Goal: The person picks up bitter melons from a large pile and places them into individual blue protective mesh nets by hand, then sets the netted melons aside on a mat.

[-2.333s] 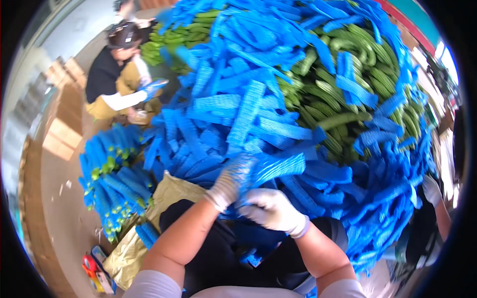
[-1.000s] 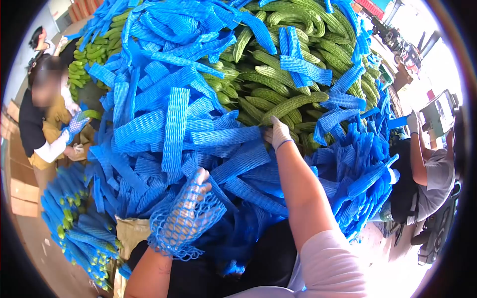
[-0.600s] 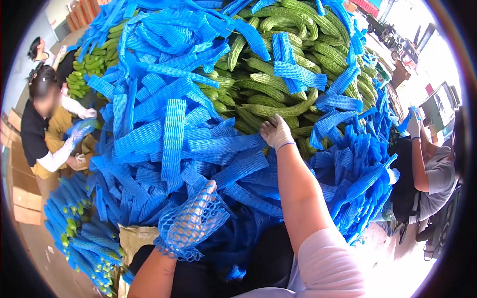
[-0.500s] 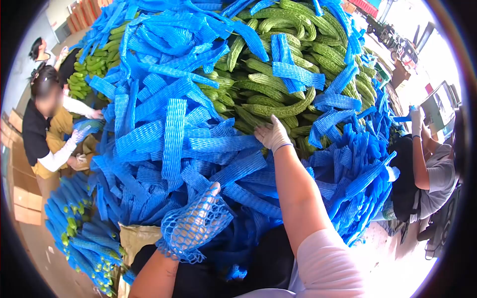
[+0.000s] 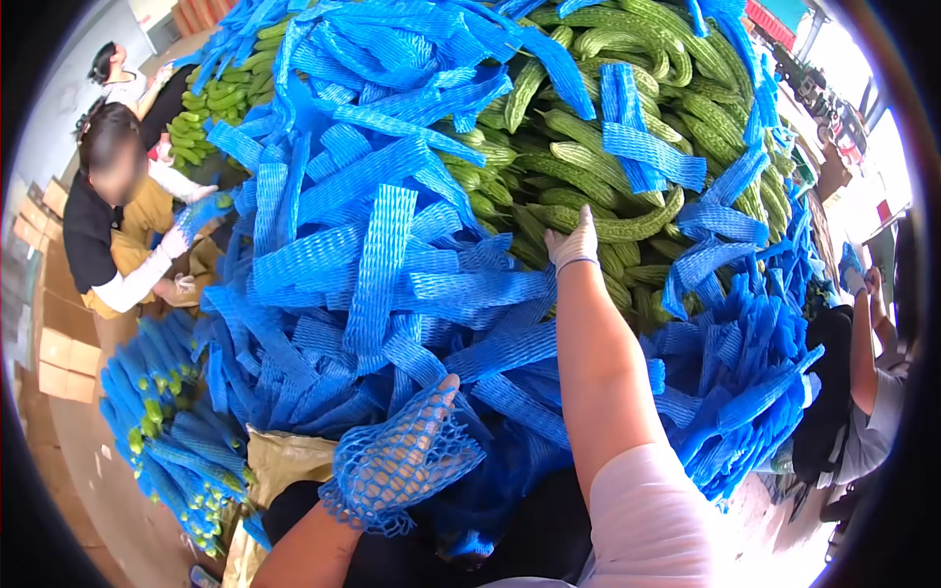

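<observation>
A heap of green bitter gourds [image 5: 725, 127] lies before me, ringed by loose blue foam net sleeves [image 5: 380, 269]. My right hand [image 5: 573, 243], in a pale glove, reaches to the heap's near edge. Its fingers are spread against the lower side of a curved bitter gourd [image 5: 627, 228], with some fingertips hidden among the gourds. Close to my body, my left hand [image 5: 402, 451] is inside a blue foam net sleeve [image 5: 441, 461] stretched open over it. One fingertip pokes out at the top, and no gourd shows in this net.
Netted gourds [image 5: 162, 431] are stacked at the lower left beside a tan sack [image 5: 284, 461]. A co-worker [image 5: 108, 216] at the left holds a netted gourd; another person stands behind. A person at the right [image 5: 867, 392] handles blue netting. Cardboard boxes [image 5: 69, 343] line the left.
My right hand has reached slightly farther into the gourds, closer against the curved one. My left hand stays inside the net. The whole view has shifted, so things appear farther right.
</observation>
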`<state>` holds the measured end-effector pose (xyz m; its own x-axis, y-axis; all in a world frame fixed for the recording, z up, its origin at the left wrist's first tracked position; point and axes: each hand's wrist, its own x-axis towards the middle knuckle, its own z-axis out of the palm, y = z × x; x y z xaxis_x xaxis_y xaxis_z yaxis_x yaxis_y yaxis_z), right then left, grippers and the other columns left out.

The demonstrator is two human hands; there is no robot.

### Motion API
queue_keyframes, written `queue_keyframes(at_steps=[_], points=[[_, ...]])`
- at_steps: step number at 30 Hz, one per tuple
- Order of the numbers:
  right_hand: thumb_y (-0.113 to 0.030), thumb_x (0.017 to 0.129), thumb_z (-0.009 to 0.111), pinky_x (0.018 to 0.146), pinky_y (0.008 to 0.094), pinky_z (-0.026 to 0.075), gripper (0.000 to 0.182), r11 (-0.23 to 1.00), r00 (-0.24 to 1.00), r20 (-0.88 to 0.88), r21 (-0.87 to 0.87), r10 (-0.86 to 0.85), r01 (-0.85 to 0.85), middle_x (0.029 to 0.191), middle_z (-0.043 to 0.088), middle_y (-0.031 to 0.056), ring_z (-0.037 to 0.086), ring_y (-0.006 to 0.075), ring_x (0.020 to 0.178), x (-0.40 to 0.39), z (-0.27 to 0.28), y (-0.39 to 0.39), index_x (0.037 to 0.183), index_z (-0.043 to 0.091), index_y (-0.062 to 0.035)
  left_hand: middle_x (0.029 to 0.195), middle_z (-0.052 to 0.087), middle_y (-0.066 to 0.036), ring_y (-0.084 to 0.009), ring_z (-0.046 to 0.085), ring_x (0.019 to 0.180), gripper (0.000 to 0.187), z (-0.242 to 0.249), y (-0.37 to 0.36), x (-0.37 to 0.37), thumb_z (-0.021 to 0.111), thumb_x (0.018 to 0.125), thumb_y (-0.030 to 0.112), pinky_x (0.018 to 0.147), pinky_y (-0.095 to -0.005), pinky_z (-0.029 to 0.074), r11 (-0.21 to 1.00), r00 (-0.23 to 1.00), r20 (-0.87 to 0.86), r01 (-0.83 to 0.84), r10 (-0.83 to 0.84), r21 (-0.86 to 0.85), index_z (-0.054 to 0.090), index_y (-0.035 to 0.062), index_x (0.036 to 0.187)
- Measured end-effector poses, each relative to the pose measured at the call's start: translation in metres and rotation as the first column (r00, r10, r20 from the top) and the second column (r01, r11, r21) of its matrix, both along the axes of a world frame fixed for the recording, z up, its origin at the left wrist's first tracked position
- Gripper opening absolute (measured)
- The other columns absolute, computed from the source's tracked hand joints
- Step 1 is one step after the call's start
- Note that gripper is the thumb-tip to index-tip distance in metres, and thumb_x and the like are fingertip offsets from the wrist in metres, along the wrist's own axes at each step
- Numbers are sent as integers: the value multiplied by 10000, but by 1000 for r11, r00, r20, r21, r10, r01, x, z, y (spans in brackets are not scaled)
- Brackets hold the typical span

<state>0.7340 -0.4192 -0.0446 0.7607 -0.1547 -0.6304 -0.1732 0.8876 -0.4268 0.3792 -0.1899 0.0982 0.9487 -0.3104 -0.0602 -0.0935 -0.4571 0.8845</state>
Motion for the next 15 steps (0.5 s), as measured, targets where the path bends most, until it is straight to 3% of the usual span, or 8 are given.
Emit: queue_keyframes(at_steps=[2,3,6,9,11,12,14,15], points=[[-543,768,727,1088,431,340,953,989,999,-23,-145,38,-41,1492,286,157,319,326,1348,2,3,0,1459,251,-90,1462,379,-190,-327,426,1320,803,-2,4,6,734,805,121,1068,-402,385,1000,1000,-5,-4,4,15,287,26,1466],[-556,746,741,1023,429,406,873,990,995,-95,-144,-17,3,1375,411,130,418,304,1241,5,6,1,1399,353,-126,1461,381,-194,-330,421,1325,804,-3,5,9,737,804,128,1073,-399,381,1000,1000,-8,0,1,19,290,21,1463],[-536,752,740,1013,433,416,805,994,1000,18,-111,21,-19,1319,461,124,458,304,1196,-2,4,-5,1359,401,-129,1459,384,-201,-337,413,1335,806,-5,4,14,743,801,143,1083,-392,372,1000,1000,-13,11,-10,19,295,11,1458],[-490,765,725,1030,460,404,746,996,995,82,-61,65,-60,1308,465,148,462,319,1194,-23,8,-19,1322,425,-95,1444,399,-168,-311,518,1215,885,-4,1,13,753,771,18,1005,-450,442,999,998,49,-42,44,-32,238,47,1490],[-484,781,704,1048,486,377,739,993,990,88,-34,113,-111,1331,446,153,444,317,1228,-42,25,-28,1328,408,-85,1478,337,-176,-309,447,1283,808,-5,4,10,712,840,116,998,-460,448,987,998,-39,-56,50,-153,239,64,1493],[-463,827,665,1023,443,426,613,986,976,141,-44,164,-159,1239,541,144,522,305,1152,-59,40,-34,1262,471,-77,1478,337,-176,-309,447,1283,808,-8,5,9,712,840,116,998,-460,448,986,998,-30,-57,53,-157,239,64,1493],[-436,852,649,968,445,464,507,964,936,230,-89,266,-252,1109,602,127,579,305,1059,-103,61,-50,1193,498,-92,1529,241,-144,-295,355,1339,720,-9,4,7,611,923,266,997,-468,448,819,914,-396,-291,86,-495,216,130,1510],[-417,848,661,931,449,483,476,939,911,228,-104,343,-328,1054,611,126,597,303,1012,-130,71,-54,1161,503,-94,1553,180,-96,-276,296,1358,670,12,0,5,505,966,362,1000,-467,444,819,936,-342,-264,88,-510,174,195,1524]])
